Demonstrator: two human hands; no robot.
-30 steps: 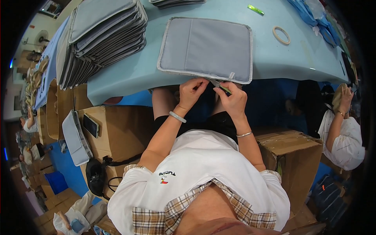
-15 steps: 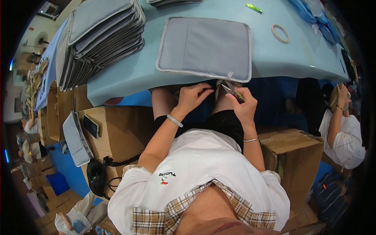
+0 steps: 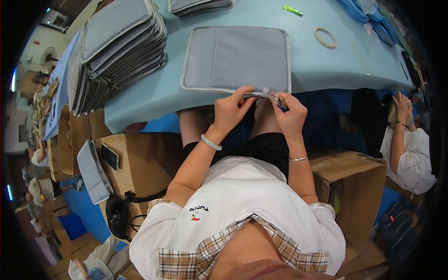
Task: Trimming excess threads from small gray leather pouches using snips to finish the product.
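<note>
A flat grey fabric sleeve (image 3: 238, 56) with lighter bound edging lies at the front edge of the blue table. My left hand (image 3: 228, 112) is closed, thumb and fingers pinching the sleeve's near edge. Just right of it, my right hand (image 3: 291, 116) grips small thread snips (image 3: 282, 103), mostly hidden in the fingers. Their blades are close to the sleeve's near edge, beside a small pale tab (image 3: 266, 91); whether they touch it I cannot tell.
A tall stack of grey sleeves (image 3: 119, 42) stands at the left of the blue table (image 3: 345, 65). A tape roll (image 3: 325, 37) and a green wrapper (image 3: 293, 10) lie at the right. Cardboard boxes (image 3: 149, 158) flank me, one bearing a phone (image 3: 110, 157). A co-worker (image 3: 408, 149) sits at right.
My left hand has come up and right onto the sleeve's near edge and pinched it. The snips, earlier with blades showing open, are now turned and mostly covered by my right hand.
</note>
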